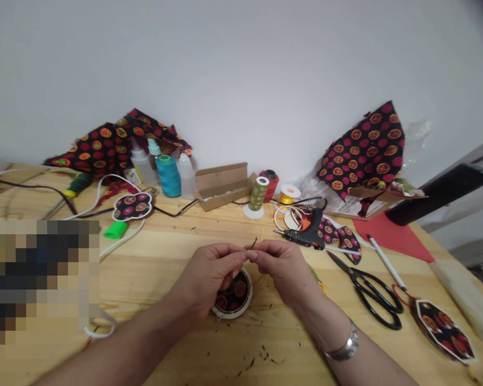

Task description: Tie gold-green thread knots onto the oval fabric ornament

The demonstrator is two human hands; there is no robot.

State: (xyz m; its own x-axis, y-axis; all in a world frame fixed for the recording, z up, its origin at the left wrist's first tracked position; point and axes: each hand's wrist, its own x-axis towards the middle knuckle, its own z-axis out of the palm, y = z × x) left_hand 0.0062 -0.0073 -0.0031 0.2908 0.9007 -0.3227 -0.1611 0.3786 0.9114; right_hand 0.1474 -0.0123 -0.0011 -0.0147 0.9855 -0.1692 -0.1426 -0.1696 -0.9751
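My left hand (221, 265) and my right hand (276, 262) meet above the table, thumbs and forefingers closed in a pinch. A short thin brownish strand (253, 244) sticks up from between the fingertips; its lower part is hidden by them. Below my left hand lies a round piece (241, 295) with a pale rim and dark patterned fabric, partly covered by the hand. Yellow and green threads (319, 279) show just beyond my right wrist, which wears a silver bracelet (344, 343).
Black scissors (372, 295), a white pen (386, 262) and an octagonal fabric piece (445, 329) lie right. A glue gun (306, 233), thread spools (258, 195) and an open cardboard box (223, 187) stand behind. White cable (123, 246) runs left, near a flower-shaped piece (132, 206).
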